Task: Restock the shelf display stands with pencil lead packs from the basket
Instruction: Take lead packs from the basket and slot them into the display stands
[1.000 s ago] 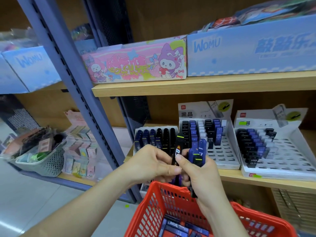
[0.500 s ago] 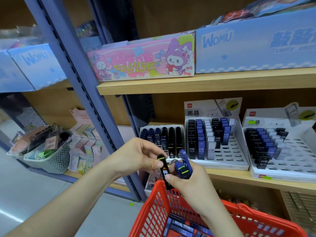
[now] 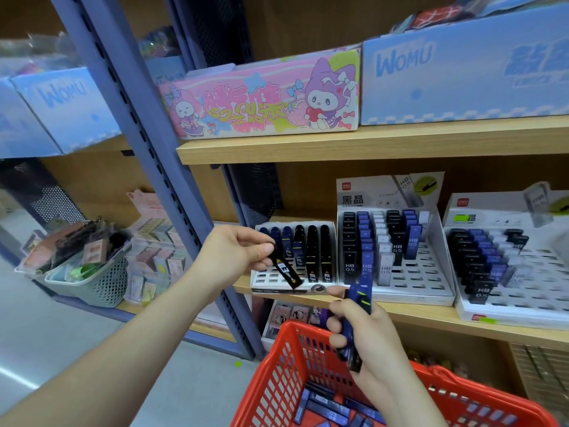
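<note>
My left hand [image 3: 235, 257] pinches one black pencil lead pack [image 3: 284, 269] by its top end, tilted in front of the small left display stand [image 3: 263, 277]. That stand holds upright blue and black packs in its back rows. My right hand [image 3: 369, 337] grips a bundle of blue lead packs [image 3: 357, 306] just above the red basket [image 3: 277, 380]. More blue packs [image 3: 326, 405] lie loose in the basket. Two larger white stands, the middle stand [image 3: 415, 285] and the right stand [image 3: 535, 303], carry black, blue and clear HB packs with open slots in front.
A blue steel upright [image 3: 147, 155] stands left of the stands. A wooden shelf [image 3: 369, 138] above carries a pink cartoon box [image 3: 264, 97] and blue boxes. A grey mesh basket [image 3: 98, 278] of small goods sits on the lower left shelf.
My left hand has pulled one black pack out of the bundle and carried it up and left toward the small stand. My right hand sank toward the basket with the blue packs.
</note>
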{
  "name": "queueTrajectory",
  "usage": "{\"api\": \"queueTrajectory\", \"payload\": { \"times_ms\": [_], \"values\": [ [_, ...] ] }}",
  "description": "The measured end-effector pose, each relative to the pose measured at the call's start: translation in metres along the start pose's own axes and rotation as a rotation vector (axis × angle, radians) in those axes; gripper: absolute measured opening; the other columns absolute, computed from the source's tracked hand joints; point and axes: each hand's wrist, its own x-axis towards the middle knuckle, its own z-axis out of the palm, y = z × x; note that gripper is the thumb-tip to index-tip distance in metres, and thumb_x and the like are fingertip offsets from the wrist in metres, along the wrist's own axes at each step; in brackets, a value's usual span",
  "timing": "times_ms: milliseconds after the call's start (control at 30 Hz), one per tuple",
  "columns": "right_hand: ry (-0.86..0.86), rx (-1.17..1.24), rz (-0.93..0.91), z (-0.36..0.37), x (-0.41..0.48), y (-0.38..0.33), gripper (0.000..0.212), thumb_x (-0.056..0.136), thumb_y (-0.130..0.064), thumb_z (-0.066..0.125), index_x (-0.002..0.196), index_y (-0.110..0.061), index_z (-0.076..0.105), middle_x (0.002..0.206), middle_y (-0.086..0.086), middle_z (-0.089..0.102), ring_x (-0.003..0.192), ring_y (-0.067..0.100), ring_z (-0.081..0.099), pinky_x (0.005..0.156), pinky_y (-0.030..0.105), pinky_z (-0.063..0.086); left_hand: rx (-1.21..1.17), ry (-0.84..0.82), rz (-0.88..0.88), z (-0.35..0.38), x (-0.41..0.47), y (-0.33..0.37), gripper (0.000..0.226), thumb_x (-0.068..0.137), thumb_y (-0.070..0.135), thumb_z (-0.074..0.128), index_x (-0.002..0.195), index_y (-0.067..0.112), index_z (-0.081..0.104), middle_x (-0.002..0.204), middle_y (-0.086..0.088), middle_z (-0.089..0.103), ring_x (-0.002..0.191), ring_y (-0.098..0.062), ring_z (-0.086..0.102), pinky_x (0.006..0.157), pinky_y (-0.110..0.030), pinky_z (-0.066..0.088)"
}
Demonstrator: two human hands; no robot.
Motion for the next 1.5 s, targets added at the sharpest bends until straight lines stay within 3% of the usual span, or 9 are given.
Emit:
{"api": "queueTrajectory", "payload": {
  "times_ms": [167, 367, 633, 833, 933, 1133, 1267, 1367, 1500],
  "values": [
    [0.018, 0.183, 0.038, -0.008, 0.004, 0.002, 0.023, 0.091, 0.007, 0.052, 0.11, -0.002, 0.062, 0.059, 0.008, 0.05, 0.049, 0.016, 0.046, 0.044, 0.024, 0.042, 0.115, 0.143, 0.062, 0.003, 0.023, -0.016, 0.009, 0.086, 0.003, 0.067, 0.093, 0.007, 0.072, 0.074, -0.009, 0.072, 0.068, -0.016, 0.071, 0.067, -0.021, 0.058],
    [0.027, 0.311, 0.057, -0.011, 0.006, 0.004, 0.017, 0.091, -0.003, 0.061, 0.107, -0.001, 0.067, 0.07, 0.011, 0.057, 0.055, 0.017, 0.056, 0.043, 0.023, 0.05, 0.269, 0.084, 0.117, 0.018, 0.041, -0.028, 0.014, 0.086, 0.008, 0.068, 0.099, 0.011, 0.072, 0.073, 0.003, 0.07, 0.072, -0.011, 0.069, 0.079, -0.028, 0.057],
    [0.018, 0.3, 0.072, -0.014, 0.01, 0.008, 0.016, 0.09, -0.004, 0.061, 0.105, -0.001, 0.065, 0.07, 0.009, 0.054, 0.057, 0.016, 0.05, 0.042, 0.022, 0.048, 0.313, 0.011, 0.176, 0.039, 0.05, -0.038, 0.019, 0.089, 0.008, 0.065, 0.105, 0.012, 0.072, 0.087, 0.002, 0.069, 0.075, 0.003, 0.062, 0.062, -0.001, 0.045],
    [-0.014, 0.275, 0.081, -0.016, 0.009, 0.008, 0.012, 0.091, -0.002, 0.059, 0.101, -0.002, 0.065, 0.066, 0.008, 0.053, 0.054, 0.015, 0.049, 0.04, 0.021, 0.045, 0.483, -0.033, 0.229, 0.045, 0.053, -0.039, 0.021, 0.089, 0.007, 0.064, 0.107, 0.011, 0.073, 0.107, -0.004, 0.071, 0.102, -0.014, 0.063, 0.097, -0.026, 0.047],
    [-0.031, 0.259, 0.093, -0.017, 0.009, 0.007, 0.008, 0.09, -0.003, 0.06, 0.097, -0.004, 0.065, 0.066, 0.008, 0.052, 0.053, 0.015, 0.049, 0.04, 0.022, 0.044, 0.563, -0.043, 0.261, 0.051, 0.053, -0.04, 0.021, 0.089, 0.009, 0.063, 0.108, 0.01, 0.073, 0.111, -0.005, 0.07, 0.109, -0.015, 0.061, 0.1, -0.025, 0.043],
    [-0.029, 0.24, 0.088, -0.013, 0.006, 0.006, 0.008, 0.09, -0.002, 0.06, 0.097, -0.003, 0.063, 0.064, 0.007, 0.052, 0.05, 0.014, 0.048, 0.038, 0.021, 0.043, 0.574, -0.014, 0.24, 0.056, 0.06, -0.039, 0.01, 0.084, 0.011, 0.07, 0.093, 0.014, 0.066, 0.08, 0.001, 0.065, 0.079, -0.017, 0.061, 0.069, -0.023, 0.043],
    [-0.016, 0.214, 0.084, -0.01, 0.005, 0.007, 0.008, 0.091, -0.003, 0.059, 0.099, -0.003, 0.061, 0.063, 0.006, 0.05, 0.048, 0.014, 0.047, 0.038, 0.021, 0.041, 0.602, -0.001, 0.249, 0.057, 0.063, -0.044, 0.014, 0.086, -0.004, 0.06, 0.085, 0.01, 0.063, 0.068, 0.006, 0.058, 0.062, 0.001, 0.056, 0.053, -0.007, 0.035],
    [-0.018, 0.206, 0.096, -0.009, 0.004, 0.008, 0.009, 0.092, -0.003, 0.059, 0.1, -0.004, 0.061, 0.063, 0.006, 0.05, 0.049, 0.014, 0.046, 0.038, 0.021, 0.041, 0.615, -0.015, 0.266, 0.058, 0.067, -0.044, 0.02, 0.086, -0.006, 0.057, 0.081, 0.012, 0.064, 0.072, 0.005, 0.06, 0.059, 0.01, 0.05, 0.054, -0.003, 0.036],
    [-0.004, 0.123, 0.075, -0.01, 0.008, 0.01, 0.004, 0.091, -0.002, 0.06, 0.095, -0.003, 0.061, 0.065, 0.007, 0.053, 0.05, 0.015, 0.048, 0.04, 0.023, 0.041, 0.539, 0.027, 0.281, 0.052, 0.074, -0.037, 0.01, 0.084, 0.017, 0.071, 0.074, 0.016, 0.07, 0.069, 0.012, 0.06, 0.07, -0.004, 0.056, 0.062, -0.012, 0.04]
  ]
}}
